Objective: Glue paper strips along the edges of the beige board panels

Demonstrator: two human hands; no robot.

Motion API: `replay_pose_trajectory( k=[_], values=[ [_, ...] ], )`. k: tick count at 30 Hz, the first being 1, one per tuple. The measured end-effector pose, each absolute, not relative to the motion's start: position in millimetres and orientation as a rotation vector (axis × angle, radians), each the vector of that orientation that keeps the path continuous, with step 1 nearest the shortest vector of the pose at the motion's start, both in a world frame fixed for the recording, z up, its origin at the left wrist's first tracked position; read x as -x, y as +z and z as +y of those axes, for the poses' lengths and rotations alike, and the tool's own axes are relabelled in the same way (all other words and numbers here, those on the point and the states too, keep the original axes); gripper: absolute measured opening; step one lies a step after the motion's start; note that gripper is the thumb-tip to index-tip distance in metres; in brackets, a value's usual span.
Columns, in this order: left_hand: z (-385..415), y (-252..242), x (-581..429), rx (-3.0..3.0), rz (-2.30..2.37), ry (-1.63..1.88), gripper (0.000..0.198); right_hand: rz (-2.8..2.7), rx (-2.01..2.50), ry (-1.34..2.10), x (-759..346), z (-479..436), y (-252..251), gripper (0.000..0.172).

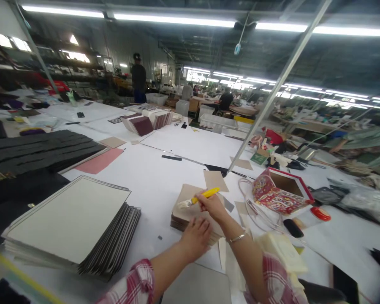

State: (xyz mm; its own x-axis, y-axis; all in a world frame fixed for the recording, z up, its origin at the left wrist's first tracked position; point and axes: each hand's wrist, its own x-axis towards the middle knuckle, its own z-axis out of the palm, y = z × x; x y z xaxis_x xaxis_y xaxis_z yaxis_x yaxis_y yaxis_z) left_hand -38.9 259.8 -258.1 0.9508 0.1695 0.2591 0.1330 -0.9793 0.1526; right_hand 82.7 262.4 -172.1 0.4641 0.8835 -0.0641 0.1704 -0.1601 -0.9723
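Note:
My right hand (210, 204) grips a paintbrush (213, 192) by its yellow handle. The pale bristles point left and lie over the top sheet of a stack of tan cardboard pieces (186, 194). My left hand (196, 237) rests flat on the near edge of that stack, fingers stretched out and holding nothing. Just below my left forearm a grey board (198, 285) lies on the table. To the left stands a tall stack of large pale boards (72, 215) with dark edges.
Dark folded material (34, 152) and a pink sheet (101, 161) lie left on the white table (145, 169). A slanted metal pole (272, 95) rises beyond the cardboard. At right are a red patterned box (280, 190), a red-lidded jar (319, 214) and a black phone-like object (293, 228). People stand or sit farther back.

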Motion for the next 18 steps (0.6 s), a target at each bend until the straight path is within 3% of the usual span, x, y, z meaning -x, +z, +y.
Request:
replay_pose_trajectory(
  k=[3,10,18],
  values=[
    [263.8,-265.3,28.0,-2.970,0.275,0.360,0.068,-0.957,1.726,0.918,-87.4,298.3,-195.0,0.023],
    [266.8,-262.7,31.5,-2.953,0.264,0.272,0.065,-0.749,1.861,0.626,-136.7,340.7,-214.8,0.022],
    [268.5,-259.4,26.8,-2.940,0.266,0.344,0.056,-0.559,2.048,0.347,-195.0,242.4,-214.5,0.024]
  ],
)
